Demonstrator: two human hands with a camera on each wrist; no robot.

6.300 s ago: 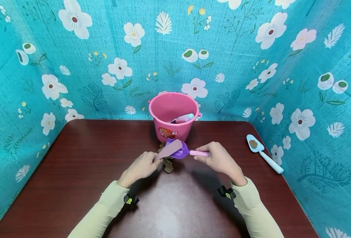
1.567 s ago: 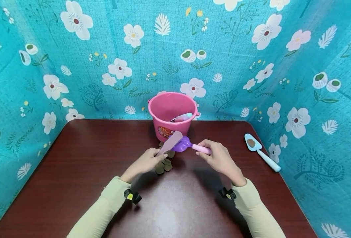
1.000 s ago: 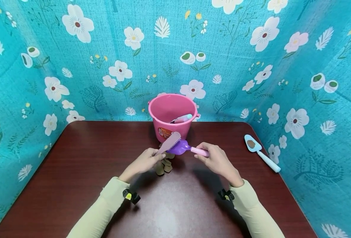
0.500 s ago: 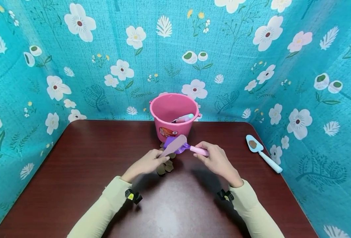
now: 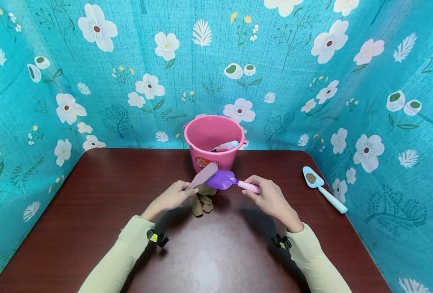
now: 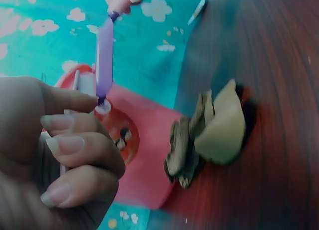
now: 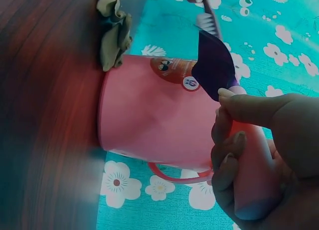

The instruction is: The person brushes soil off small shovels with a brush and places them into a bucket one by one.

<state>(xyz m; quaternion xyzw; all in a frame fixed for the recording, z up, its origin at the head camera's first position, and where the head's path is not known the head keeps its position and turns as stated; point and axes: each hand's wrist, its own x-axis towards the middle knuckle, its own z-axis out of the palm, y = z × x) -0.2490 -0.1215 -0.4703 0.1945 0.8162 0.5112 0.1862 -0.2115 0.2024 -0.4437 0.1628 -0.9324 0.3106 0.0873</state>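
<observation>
My left hand (image 5: 168,197) grips a pink brush (image 5: 203,174) by its handle, its bristles facing the shovel. In my right hand (image 5: 269,197) is a small toy shovel with a purple blade (image 5: 221,180) and a pink handle (image 5: 249,186). The brush head is at the left edge of the blade; whether they touch I cannot tell. The right wrist view shows fingers and thumb around the shovel handle (image 7: 251,170), with the brush bristles (image 7: 207,23) beyond the blade. Both tools are held above the table, just before the pink bucket (image 5: 212,134).
Crumpled olive-brown fabric (image 5: 203,201), perhaps gloves, lies on the table (image 5: 128,183) below the brush. Inside the bucket leans a pink and mint handle (image 5: 226,146). A light-blue trowel (image 5: 324,189) with a brown patch lies near the right edge. Flowered teal cloth (image 5: 209,61) stands behind.
The brush has passed back and forth over the shovel blade. Since half a second ago my left hand has drawn it leftward, uncovering the blade. The right hand has barely shifted.
</observation>
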